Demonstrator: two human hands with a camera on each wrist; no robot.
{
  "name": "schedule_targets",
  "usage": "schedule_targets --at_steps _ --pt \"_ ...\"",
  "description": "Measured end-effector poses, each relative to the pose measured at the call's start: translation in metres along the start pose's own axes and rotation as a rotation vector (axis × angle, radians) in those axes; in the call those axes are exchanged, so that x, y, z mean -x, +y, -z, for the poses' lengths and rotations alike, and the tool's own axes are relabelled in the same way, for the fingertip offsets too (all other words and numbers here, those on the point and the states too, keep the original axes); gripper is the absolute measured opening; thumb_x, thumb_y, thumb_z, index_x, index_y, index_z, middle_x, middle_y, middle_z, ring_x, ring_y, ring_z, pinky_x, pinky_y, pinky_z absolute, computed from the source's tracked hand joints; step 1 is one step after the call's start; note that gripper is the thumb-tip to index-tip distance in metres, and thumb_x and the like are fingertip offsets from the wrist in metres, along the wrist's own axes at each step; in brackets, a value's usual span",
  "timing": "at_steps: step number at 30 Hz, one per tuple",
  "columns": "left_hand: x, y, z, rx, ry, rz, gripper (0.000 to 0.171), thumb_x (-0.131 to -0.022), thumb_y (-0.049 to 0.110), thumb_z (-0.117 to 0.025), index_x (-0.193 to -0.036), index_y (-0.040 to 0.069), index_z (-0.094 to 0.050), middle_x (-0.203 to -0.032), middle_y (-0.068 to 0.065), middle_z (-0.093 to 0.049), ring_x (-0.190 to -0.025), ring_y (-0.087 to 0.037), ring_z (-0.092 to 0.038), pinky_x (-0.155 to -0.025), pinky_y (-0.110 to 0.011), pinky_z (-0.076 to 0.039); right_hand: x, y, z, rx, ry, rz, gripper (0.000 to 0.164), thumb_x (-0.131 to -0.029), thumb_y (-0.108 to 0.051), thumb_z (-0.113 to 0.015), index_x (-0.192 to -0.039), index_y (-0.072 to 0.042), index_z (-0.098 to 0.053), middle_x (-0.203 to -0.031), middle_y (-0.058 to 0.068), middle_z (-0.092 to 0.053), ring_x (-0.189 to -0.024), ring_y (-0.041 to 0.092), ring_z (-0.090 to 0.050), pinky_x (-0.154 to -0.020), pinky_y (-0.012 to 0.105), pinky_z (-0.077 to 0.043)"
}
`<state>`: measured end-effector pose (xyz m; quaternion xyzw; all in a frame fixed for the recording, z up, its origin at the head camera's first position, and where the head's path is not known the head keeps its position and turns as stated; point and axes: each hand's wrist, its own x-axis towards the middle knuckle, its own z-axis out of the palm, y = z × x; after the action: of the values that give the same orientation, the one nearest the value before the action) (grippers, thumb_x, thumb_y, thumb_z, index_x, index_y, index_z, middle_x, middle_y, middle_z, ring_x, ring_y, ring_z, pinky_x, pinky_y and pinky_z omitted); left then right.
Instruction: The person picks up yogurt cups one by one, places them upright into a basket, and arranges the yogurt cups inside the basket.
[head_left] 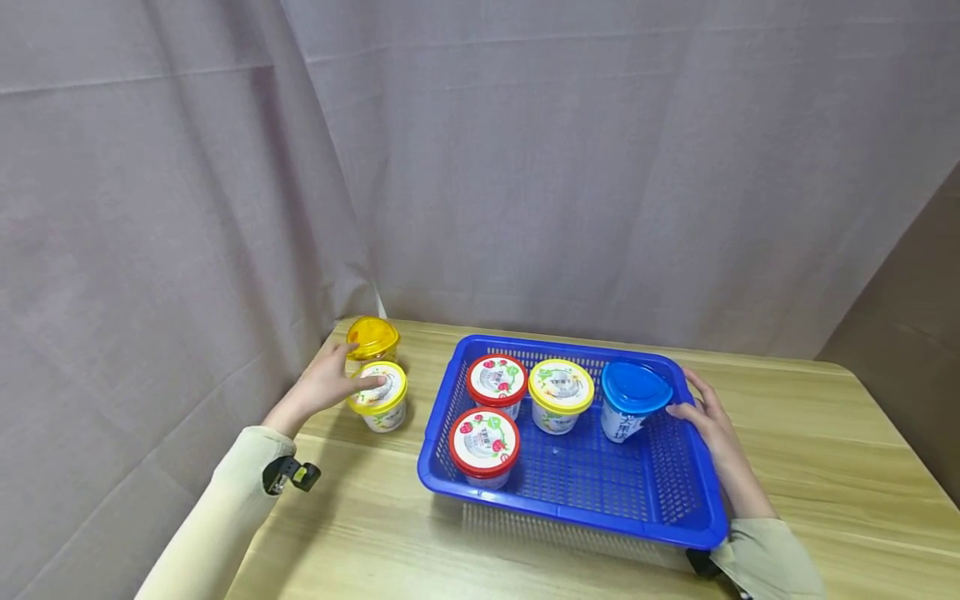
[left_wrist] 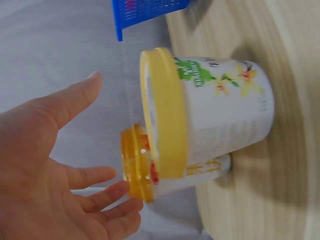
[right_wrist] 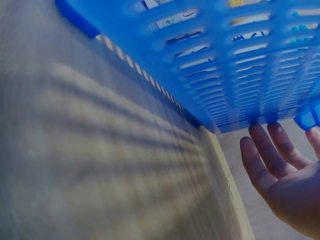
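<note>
My left hand (head_left: 327, 379) hovers beside a tub with a yellow lid (head_left: 384, 398), thumb and fingers spread. In the left wrist view a gap shows between the thumb and this white tub (left_wrist: 225, 107); fingertips come near or touch the orange-yellow lid of a second cup (head_left: 372, 337) behind it. My right hand (head_left: 712, 425) rests against the right side of a blue basket (head_left: 570, 512), fingers outside its slotted wall, thumb near the rim by a blue-lidded cup (head_left: 636, 392). In the right wrist view the fingers (right_wrist: 270, 155) look fairly straight.
Inside the basket stand two red-lidded tubs (head_left: 484, 442), a yellow-lidded tub (head_left: 561, 387) and the blue-lidded cup. The wooden table (head_left: 360, 533) ends at a grey curtain (head_left: 525, 167) at the back and left. A brown surface (head_left: 907, 333) rises at the right.
</note>
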<state>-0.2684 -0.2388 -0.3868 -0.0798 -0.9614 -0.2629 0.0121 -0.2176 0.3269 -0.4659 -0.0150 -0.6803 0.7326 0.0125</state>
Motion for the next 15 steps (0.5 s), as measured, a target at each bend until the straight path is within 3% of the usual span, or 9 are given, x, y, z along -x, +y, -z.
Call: schedule_targets --at_steps 9,15 --pt "0.005 -0.003 -0.014 0.075 -0.011 0.007 0.089 -0.084 0.045 -0.079 -0.142 -0.012 -0.044 -0.139 -0.036 -0.04 -0.126 -0.049 -0.046 -0.107 -0.06 -0.037 0.0 0.0 -0.001 -0.014 -0.008 0.017 0.063 -0.099 -0.007 -0.053 -0.152 -0.032 -0.031 -0.103 -0.023 -0.066 -0.087 0.007 -0.069 -0.072 0.027 -0.058" --pt "0.007 -0.005 -0.019 0.112 -0.027 0.022 0.094 -0.082 0.049 -0.08 -0.147 -0.008 -0.041 -0.139 -0.033 -0.038 -0.124 -0.049 -0.047 -0.105 -0.063 -0.038 0.0 -0.001 -0.001 -0.018 -0.004 0.016 0.064 -0.1 -0.006 -0.053 -0.154 -0.029 -0.029 -0.104 -0.021 -0.066 -0.087 0.008 -0.069 -0.071 0.028 -0.058"
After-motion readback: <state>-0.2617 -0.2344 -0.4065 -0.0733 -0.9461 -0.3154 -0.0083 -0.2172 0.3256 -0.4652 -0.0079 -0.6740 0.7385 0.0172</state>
